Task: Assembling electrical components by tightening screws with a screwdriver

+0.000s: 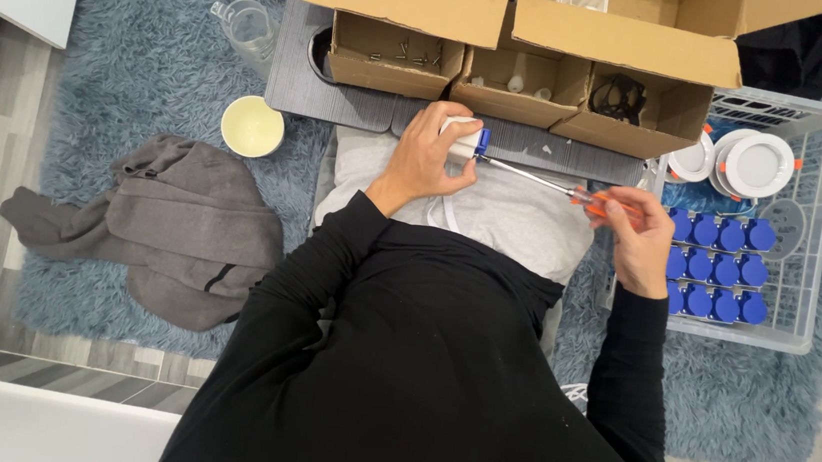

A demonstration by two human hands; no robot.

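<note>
The small white part with a blue end [464,138] sits just above my lap, at about twelve o'clock from my chest, wrapped tight in my left hand [430,159]. Only its top and the blue end show past my fingers. My right hand [635,233], out at three o'clock from the part, pinches the orange handle of a screwdriver [576,191]; its thin metal shaft runs across to the blue end and meets it there.

Beyond the part, at twelve o'clock, stand open cardboard boxes [511,25] with small compartments, one holding screws [403,55]. At three o'clock, a white wire basket [812,235] holds rows of blue caps [714,265] and round white fixtures [759,162]. At nine o'clock a cream cup [251,126] rests on the blue shag rug [137,54], with a grey garment [160,227] lying near it.
</note>
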